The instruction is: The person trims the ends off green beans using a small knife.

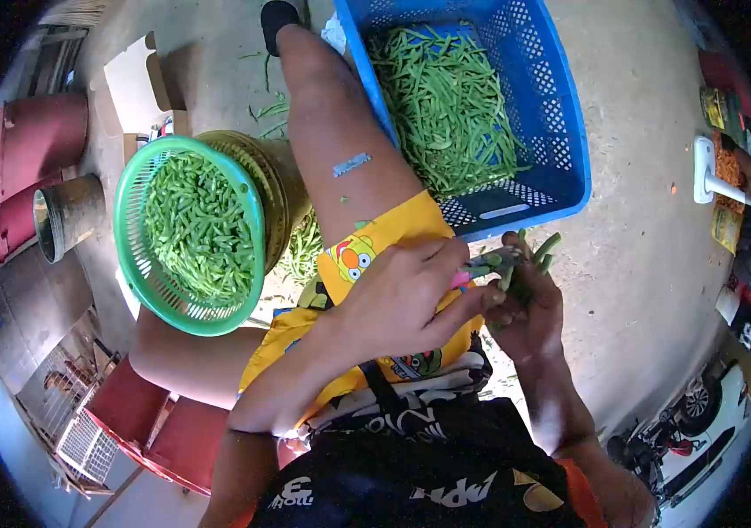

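My left hand (pixel 402 295) is closed round the pink handle of a small knife (pixel 492 262), its thumb reaching toward the other hand. The blade lies against a small bunch of green beans (pixel 544 251), which my right hand (pixel 530 308) grips with curled fingers. Above the hands, a blue crate (pixel 574 158) holds many long green beans (pixel 446 110). On the left, a green plastic colander (pixel 257 238) is full of short cut bean pieces (pixel 195 224).
The colander rests beside a yellowish bucket (pixel 283 180), with more beans (pixel 303 246) on the floor near it. An open cardboard box (pixel 133 88), red chairs (pixel 41 141) and a grey bin (pixel 72 211) stand left. At the right edge are a white-handled object (pixel 703 167) and a vehicle (pixel 714 431).
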`<state>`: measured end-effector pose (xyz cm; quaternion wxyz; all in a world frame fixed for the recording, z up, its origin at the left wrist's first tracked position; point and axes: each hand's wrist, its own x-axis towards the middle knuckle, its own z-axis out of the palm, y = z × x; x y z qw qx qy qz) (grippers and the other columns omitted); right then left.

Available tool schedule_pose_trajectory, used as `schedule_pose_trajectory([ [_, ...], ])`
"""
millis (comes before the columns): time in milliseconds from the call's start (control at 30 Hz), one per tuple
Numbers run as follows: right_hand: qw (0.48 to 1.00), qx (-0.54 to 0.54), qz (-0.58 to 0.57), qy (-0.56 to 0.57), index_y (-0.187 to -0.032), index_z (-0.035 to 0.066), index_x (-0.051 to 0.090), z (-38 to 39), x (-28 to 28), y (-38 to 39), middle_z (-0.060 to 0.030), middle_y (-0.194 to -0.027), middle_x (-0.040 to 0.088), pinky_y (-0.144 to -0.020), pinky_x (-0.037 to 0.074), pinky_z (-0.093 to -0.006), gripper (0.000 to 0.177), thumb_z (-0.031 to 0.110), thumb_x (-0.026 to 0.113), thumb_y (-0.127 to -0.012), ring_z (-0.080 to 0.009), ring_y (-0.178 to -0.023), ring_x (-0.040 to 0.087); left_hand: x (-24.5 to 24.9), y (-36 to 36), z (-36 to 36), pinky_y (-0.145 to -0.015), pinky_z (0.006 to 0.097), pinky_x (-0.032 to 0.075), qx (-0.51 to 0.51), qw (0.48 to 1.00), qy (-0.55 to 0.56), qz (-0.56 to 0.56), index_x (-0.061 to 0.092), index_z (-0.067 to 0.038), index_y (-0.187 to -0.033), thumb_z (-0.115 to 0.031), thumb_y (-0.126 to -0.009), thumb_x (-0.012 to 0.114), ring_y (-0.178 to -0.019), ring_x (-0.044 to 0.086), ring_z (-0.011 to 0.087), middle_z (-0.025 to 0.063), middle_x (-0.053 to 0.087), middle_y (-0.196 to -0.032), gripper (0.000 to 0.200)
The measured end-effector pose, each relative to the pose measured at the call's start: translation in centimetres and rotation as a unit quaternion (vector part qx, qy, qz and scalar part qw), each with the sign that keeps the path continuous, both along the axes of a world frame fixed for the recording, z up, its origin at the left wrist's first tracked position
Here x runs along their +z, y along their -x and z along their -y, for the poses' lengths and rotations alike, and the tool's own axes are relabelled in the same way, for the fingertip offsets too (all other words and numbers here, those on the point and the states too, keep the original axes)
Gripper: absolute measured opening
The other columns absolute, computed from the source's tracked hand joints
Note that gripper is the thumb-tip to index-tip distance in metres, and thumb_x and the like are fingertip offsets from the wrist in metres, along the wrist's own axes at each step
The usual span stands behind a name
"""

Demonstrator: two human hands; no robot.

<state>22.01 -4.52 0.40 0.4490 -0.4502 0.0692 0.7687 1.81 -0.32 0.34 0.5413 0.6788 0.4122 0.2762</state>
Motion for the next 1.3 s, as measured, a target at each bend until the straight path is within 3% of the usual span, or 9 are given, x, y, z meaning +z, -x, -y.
schedule_pose_trajectory([
  [367,0.998,-0.007,0.010,-0.066,-0.113,0.015,0.058,-0.5,-1.2,0.2,-0.0007,-0.085,0.063,-0.055,0.041,-0.0238,0.016,0.029,0.052,-0.107,-0.0108,-0.058,0.048,-0.1,-0.6,0.3,-0.057,0.0462,0.047,-0.030,0.998,0.016,-0.062,0.061,0.001,-0.086,-0.024,-0.092,0.072,-0.064,0.062,0.0403,0.0190,0.056,-0.068,0.028],
  [433,0.982,-0.046,0.180,0.023,-0.105,0.014,0.058,-1.8,-2.7,-0.1,0.0001,-0.077,0.058,-0.058,0.043,-0.0265,0.012,0.026,0.055,-0.104,-0.0137,-0.062,0.051,0.2,-0.8,0.1,-0.055,0.0479,0.050,-0.035,0.998,-0.003,-0.051,0.058,-0.001,-0.078,-0.034,-0.094,0.069,-0.060,0.063,0.0381,0.0187,0.063,-0.070,0.039],
  [600,0.980,-0.125,0.146,0.046,-0.091,0.010,0.057,-9.3,-11.4,-5.6,-0.0020,-0.074,0.054,-0.067,0.045,-0.0354,0.014,0.019,0.052,-0.101,-0.0210,-0.069,0.054,-1.9,-1.6,0.7,-0.056,0.0463,0.049,0.010,0.999,-0.039,-0.022,0.061,-0.001,-0.082,-0.029,-0.091,0.074,-0.063,0.064,0.0381,0.0172,0.063,-0.072,0.033],
  [800,0.990,0.060,0.126,0.001,-0.107,0.006,0.065,-17.5,-29.0,-13.9,0.0003,-0.070,0.050,-0.060,0.044,-0.0379,0.019,0.020,0.054,-0.102,-0.0173,-0.060,0.050,-1.7,-0.8,0.0,-0.056,0.0481,0.049,0.044,0.998,0.010,-0.048,0.059,-0.002,-0.077,-0.033,-0.090,0.075,-0.062,0.064,0.0394,0.0189,0.062,-0.068,0.038],
  [900,0.938,0.175,0.292,-0.059,-0.117,0.000,0.068,-18.9,-35.9,-14.4,-0.0030,-0.077,0.061,-0.062,0.050,-0.0418,0.038,0.033,0.066,-0.098,-0.0200,-0.063,0.057,-1.9,-0.6,-0.1,-0.055,0.0480,0.048,0.076,0.996,0.031,-0.030,0.059,-0.001,-0.077,-0.035,-0.090,0.076,-0.060,0.063,0.0405,0.0191,0.062,-0.068,0.040],
  [967,0.744,0.323,0.585,0.013,-0.119,-0.005,0.068,-19.8,-37.0,-11.5,-0.0063,-0.078,0.064,-0.060,0.050,-0.0444,0.051,0.038,0.072,-0.091,-0.0244,-0.062,0.060,-1.9,-0.5,-0.4,-0.055,0.0481,0.048,0.078,0.995,0.047,-0.028,0.059,-0.001,-0.077,-0.037,-0.089,0.077,-0.060,0.062,0.0408,0.0193,0.061,-0.067,0.042],
  [1000,0.744,0.324,0.585,0.014,-0.119,-0.005,0.068,-20.2,-37.0,-10.3,-0.0063,-0.078,0.064,-0.060,0.050,-0.0444,0.051,0.038,0.072,-0.091,-0.0244,-0.062,0.060,-2.0,-0.6,-0.4,-0.055,0.0480,0.048,0.078,0.994,0.069,-0.022,0.058,-0.001,-0.076,-0.036,-0.090,0.076,-0.060,0.062,0.0412,0.0196,0.061,-0.067,0.042],
  [1067,0.513,0.471,0.718,0.004,-0.102,-0.008,0.072,-20.8,-36.4,-8.6,-0.0211,-0.098,0.074,-0.072,0.056,-0.0466,0.060,0.047,0.081,-0.080,-0.0342,-0.081,0.072,-1.9,-0.5,-0.7,-0.055,0.0478,0.048,0.079,0.992,0.093,-0.014,0.058,-0.001,-0.076,-0.036,-0.091,0.075,-0.060,0.062,0.0416,0.0198,0.060,-0.066,0.042],
  [1300,0.545,0.543,0.639,-0.018,-0.102,-0.010,0.072,-21.0,-40.2,-11.0,-0.0292,-0.107,0.072,-0.091,0.055,-0.0461,0.075,0.061,0.080,-0.076,-0.0419,-0.105,0.071,-1.0,0.6,-0.9,-0.063,0.0470,0.047,0.052,0.994,0.089,0.037,0.060,0.003,-0.091,-0.017,-0.099,0.060,-0.071,0.061,0.0408,0.0207,0.060,-0.081,0.021],
])
